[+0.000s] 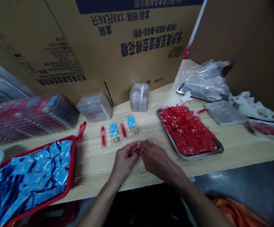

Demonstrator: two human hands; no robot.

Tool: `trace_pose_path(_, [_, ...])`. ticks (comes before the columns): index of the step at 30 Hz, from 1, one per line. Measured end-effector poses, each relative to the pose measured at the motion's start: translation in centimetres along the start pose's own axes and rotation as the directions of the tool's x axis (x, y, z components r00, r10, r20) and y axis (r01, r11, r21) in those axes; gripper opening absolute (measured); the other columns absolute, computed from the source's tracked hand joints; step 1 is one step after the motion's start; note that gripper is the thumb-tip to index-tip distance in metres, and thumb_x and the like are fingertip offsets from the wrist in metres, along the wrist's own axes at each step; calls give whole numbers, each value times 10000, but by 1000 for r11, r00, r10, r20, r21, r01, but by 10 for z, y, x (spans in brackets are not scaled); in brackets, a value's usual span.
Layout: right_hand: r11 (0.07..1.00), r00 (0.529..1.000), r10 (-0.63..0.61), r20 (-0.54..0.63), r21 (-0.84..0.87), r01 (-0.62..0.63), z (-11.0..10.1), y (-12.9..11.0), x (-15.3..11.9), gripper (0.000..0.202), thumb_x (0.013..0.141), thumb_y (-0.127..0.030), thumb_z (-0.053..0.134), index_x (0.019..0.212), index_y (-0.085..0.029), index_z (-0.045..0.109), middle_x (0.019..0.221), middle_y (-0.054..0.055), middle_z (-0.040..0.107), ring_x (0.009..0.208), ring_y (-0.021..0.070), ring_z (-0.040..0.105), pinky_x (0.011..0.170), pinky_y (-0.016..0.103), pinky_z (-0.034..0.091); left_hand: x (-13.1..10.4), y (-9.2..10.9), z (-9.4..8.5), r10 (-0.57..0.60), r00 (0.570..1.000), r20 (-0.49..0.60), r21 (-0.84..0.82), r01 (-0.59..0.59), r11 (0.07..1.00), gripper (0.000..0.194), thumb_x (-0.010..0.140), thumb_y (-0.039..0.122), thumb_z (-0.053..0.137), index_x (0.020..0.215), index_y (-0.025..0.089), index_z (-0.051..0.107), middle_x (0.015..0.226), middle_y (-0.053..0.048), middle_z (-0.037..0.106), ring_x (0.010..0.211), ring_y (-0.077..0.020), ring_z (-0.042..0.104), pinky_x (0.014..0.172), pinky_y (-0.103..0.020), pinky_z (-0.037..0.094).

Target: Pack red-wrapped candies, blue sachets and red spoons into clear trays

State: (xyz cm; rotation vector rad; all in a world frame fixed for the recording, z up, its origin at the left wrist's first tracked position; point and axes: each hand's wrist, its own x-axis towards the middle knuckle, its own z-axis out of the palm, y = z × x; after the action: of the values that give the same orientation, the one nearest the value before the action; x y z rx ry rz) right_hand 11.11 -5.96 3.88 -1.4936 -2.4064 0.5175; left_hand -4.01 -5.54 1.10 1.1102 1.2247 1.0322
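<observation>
Your left hand (124, 160) and right hand (154, 159) meet at table's front edge (99, 186), fingertips pinching small red piece (138, 149) over clear blister tray (142, 166). Judged step: loading tray. Next calls for seating piece squarely in its slot

Both hands (124, 160) (154, 157) together, fingers (134, 148) pinched, knuckles up

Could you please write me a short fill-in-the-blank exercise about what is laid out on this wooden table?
1. The metal tray right of the hands holds a heap of ____ wrapped pieces.
2. The red basket on the left is filled with ____ packets.
3. The left hand and right hand together pinch a small ____ item.
4. Behind the table stands a wall of ____ boxes.

Missing words: red; blue; red; cardboard
</observation>
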Motion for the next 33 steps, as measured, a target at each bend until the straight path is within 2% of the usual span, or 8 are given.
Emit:
trace_pose_path(6, [993,995,100,-20,62,-99,2,-4,8,150,935,-106,435,1041,-144,535,966,118,679,863,229,649,677,308,411,-1,4,4,38,999,-35,-70,-40,997,399,666,112,699,1059,169,723,937,-56,766,843,-165,688,784,-249,507])
trace_pose_path(9, [989,992,104,-76,112,-95,6,-3,10,122,925,-111,444,1004,-155,526,925,100,690,841,219,657,673,297,391,-1,7,3,-28,997,-76,-154,16,988,254,716,175,680,959,155,753,936,-61,762,884,-173,680,856,-264,490])
trace_pose_path(12, [989,990,99,-105,122,-86,12,0,11,103,927,-117,439,989,-158,511,893,94,692,810,215,660,663,295,371,-3,6,2,-72,996,-61,-192,59,980,262,736,235,710,978,143,755,926,-67,756,903,-179,672,874,-264,478])
trace_pose_path(14, [985,985,133,-108,121,-119,14,0,12,98,938,-121,421,982,-161,500,876,94,691,786,215,659,638,294,350,-5,4,3,-54,998,-45,-180,45,983,331,735,251,741,1052,155,734,896,-54,750,859,-167,666,831,-252,482])
trace_pose_path(17, [976,975,195,-103,120,-182,15,-4,11,82,937,-122,422,959,-171,483,819,84,682,732,212,649,591,292,307,-7,0,5,14,993,-121,-141,-31,990,313,730,250,765,1030,173,720,827,-24,729,755,-137,643,750,-229,481])
trace_pose_path(22, [971,977,162,-136,201,-133,17,-6,12,89,906,-113,426,915,-191,467,780,57,662,682,198,634,577,277,289,-7,0,5,85,975,-207,-54,-98,994,181,773,206,670,930,169,751,826,-21,735,770,-138,646,771,-232,487])
trace_pose_path(28, [932,971,139,-194,357,-62,19,5,16,99,853,-118,437,834,-211,466,685,14,622,606,167,587,574,252,306,-4,1,2,14,989,-150,-122,-33,992,241,717,230,742,948,162,761,839,-32,755,747,-142,658,729,-224,485])
trace_pose_path(33, [898,983,97,-158,439,-18,16,15,17,106,797,-107,474,787,-211,490,640,-21,575,562,134,526,551,231,295,-2,3,1,-45,989,-137,-163,22,986,211,679,198,750,882,152,782,804,-37,763,705,-132,660,729,-230,507])
